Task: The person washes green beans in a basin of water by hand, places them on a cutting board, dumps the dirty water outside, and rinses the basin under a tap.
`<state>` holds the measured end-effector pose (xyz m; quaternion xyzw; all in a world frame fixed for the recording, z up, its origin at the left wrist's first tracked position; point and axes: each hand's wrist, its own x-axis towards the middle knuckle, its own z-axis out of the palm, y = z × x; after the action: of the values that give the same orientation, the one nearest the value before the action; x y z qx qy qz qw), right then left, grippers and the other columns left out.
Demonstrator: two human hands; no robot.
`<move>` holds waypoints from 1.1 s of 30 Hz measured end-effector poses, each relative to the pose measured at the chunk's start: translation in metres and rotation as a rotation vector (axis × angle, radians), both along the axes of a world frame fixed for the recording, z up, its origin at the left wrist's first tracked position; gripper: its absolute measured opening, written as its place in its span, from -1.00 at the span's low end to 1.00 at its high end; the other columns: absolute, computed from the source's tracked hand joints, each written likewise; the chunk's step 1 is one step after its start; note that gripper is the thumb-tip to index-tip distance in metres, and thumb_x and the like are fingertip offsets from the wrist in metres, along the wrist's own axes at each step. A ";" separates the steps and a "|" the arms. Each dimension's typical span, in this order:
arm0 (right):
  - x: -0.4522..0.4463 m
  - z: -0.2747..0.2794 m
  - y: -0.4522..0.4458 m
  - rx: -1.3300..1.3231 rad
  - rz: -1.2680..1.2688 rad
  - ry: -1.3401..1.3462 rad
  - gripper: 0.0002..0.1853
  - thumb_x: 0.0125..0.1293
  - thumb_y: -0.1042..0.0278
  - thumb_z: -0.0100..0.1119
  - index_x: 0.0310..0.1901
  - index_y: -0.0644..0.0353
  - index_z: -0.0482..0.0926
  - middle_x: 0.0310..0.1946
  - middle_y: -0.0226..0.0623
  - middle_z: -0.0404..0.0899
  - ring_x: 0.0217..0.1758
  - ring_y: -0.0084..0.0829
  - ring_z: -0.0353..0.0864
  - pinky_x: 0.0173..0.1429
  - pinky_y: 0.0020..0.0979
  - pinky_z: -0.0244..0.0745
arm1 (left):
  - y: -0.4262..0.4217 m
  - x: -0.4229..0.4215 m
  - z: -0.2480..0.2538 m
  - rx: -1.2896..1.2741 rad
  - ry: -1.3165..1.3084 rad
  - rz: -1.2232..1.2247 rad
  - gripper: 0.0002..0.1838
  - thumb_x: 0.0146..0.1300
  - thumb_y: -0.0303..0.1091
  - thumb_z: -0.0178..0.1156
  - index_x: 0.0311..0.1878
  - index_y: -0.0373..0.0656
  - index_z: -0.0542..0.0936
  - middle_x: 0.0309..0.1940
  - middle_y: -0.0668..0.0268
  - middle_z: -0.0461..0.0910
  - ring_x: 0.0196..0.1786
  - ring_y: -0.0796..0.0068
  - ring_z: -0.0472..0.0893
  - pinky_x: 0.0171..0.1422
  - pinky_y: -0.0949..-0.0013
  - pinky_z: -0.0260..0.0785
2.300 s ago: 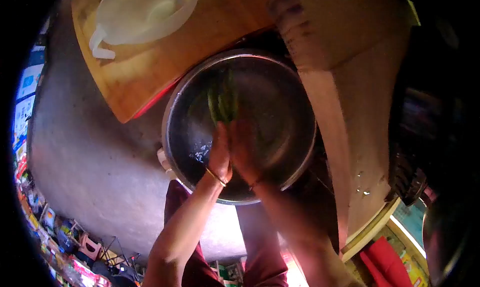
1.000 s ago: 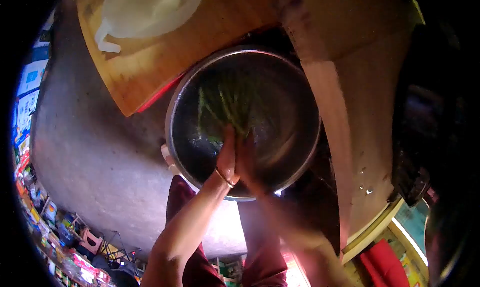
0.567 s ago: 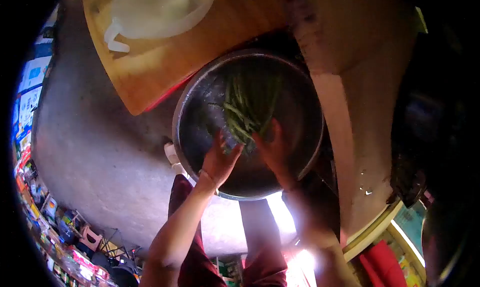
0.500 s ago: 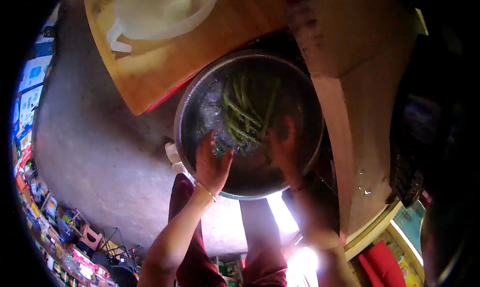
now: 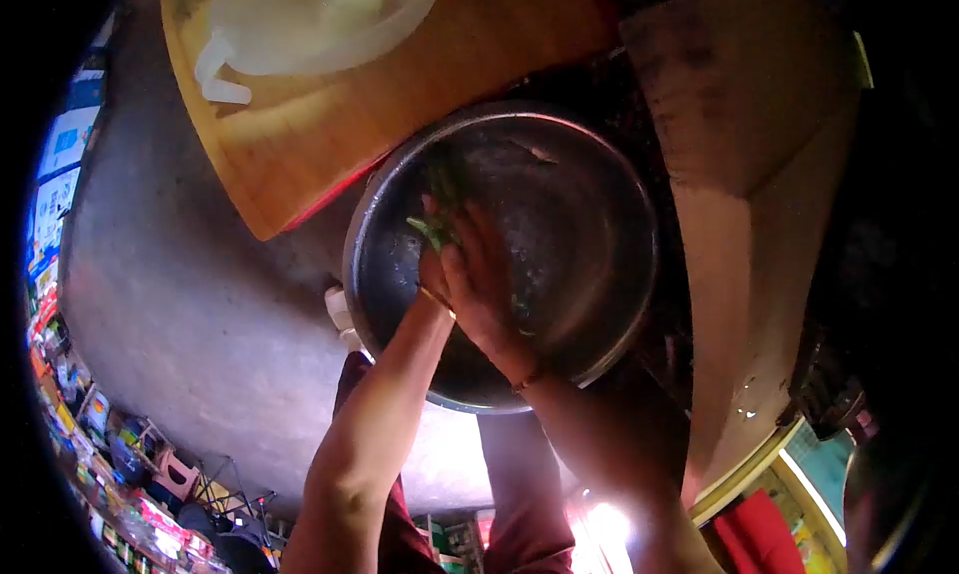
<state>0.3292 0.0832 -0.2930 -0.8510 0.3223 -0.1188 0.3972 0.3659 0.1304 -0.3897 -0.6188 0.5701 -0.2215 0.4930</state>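
Note:
A wide metal basin (image 5: 584,234) sits in the middle of the view, with wet glints on its floor. Inside it, at the left, my two hands are pressed together around a bunch of green beans (image 5: 437,231). My left hand (image 5: 432,269) is closed on the beans and partly covered by the other one. Fingers curled against the same bunch, my right hand (image 5: 481,274) lies over it from the right. Darker bean ends (image 5: 448,179) stick out beyond the fingertips. A few small green bits (image 5: 521,314) lie near my right wrist.
A wooden table (image 5: 300,149) with a translucent plastic basin (image 5: 315,34) on it stands beyond the metal basin at upper left. To the right rises a cardboard box (image 5: 744,259). Packed goods (image 5: 90,424) line the far left; something red (image 5: 757,534) lies at lower right.
My hands were apart and open at either side of the loose beans. They have come together at the basin's left, gathering the beans between them.

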 end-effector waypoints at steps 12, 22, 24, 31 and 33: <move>-0.007 -0.036 -0.010 0.045 -0.019 0.136 -0.49 0.29 0.25 -0.32 0.20 0.38 0.03 0.22 0.09 0.02 0.26 0.00 0.05 0.32 -0.23 -0.07 | -0.002 -0.004 0.073 0.966 -1.619 -1.164 -0.46 0.28 0.09 -0.30 0.14 -0.08 0.29 -0.02 0.38 0.39 -0.02 0.51 0.37 0.07 0.46 0.21; -0.028 -0.034 -0.027 0.169 -0.197 0.079 -0.55 0.28 0.29 -0.24 0.20 0.18 0.13 0.17 0.00 0.15 0.25 -0.10 0.09 0.32 -0.31 -0.09 | 0.003 0.013 0.113 0.831 -1.947 -1.246 -0.41 0.30 0.03 -0.34 0.29 -0.11 0.01 0.28 0.31 0.03 0.29 0.43 0.06 0.31 0.39 -0.14; -0.036 0.001 -0.040 -0.017 -0.192 0.145 -0.58 0.28 0.28 -0.21 0.17 0.18 0.19 0.15 -0.02 0.19 0.23 -0.11 0.13 0.30 -0.32 -0.05 | 0.013 0.023 0.100 1.016 -1.968 -1.446 -0.41 0.31 0.00 -0.31 0.31 -0.11 -0.06 0.31 0.34 -0.04 0.32 0.46 -0.01 0.33 0.38 -0.19; -0.008 -0.051 -0.090 -0.238 -0.136 0.417 -0.71 0.26 0.23 -0.18 -0.10 0.18 0.42 -0.09 -0.10 0.41 0.04 -0.16 0.33 0.12 -0.28 0.18 | -0.021 0.050 0.078 1.052 -1.849 -1.558 -0.48 0.25 0.03 -0.15 0.15 -0.13 0.28 0.10 0.35 0.30 0.13 0.44 0.27 0.18 0.42 0.06; 0.027 -0.067 -0.076 -0.246 0.013 0.727 -0.72 0.26 0.23 -0.21 -0.16 0.19 0.44 -0.17 -0.12 0.45 -0.01 -0.17 0.36 0.08 -0.25 0.20 | -0.039 0.042 0.046 0.988 -1.842 -1.369 -0.50 0.25 0.04 -0.15 0.10 -0.12 0.32 0.07 0.35 0.33 0.07 0.44 0.31 0.14 0.43 0.11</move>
<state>0.3565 0.0070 -0.3596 -0.8810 0.4201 0.1552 0.1528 0.4081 0.0915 -0.3437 0.4409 0.2400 -0.5452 0.6714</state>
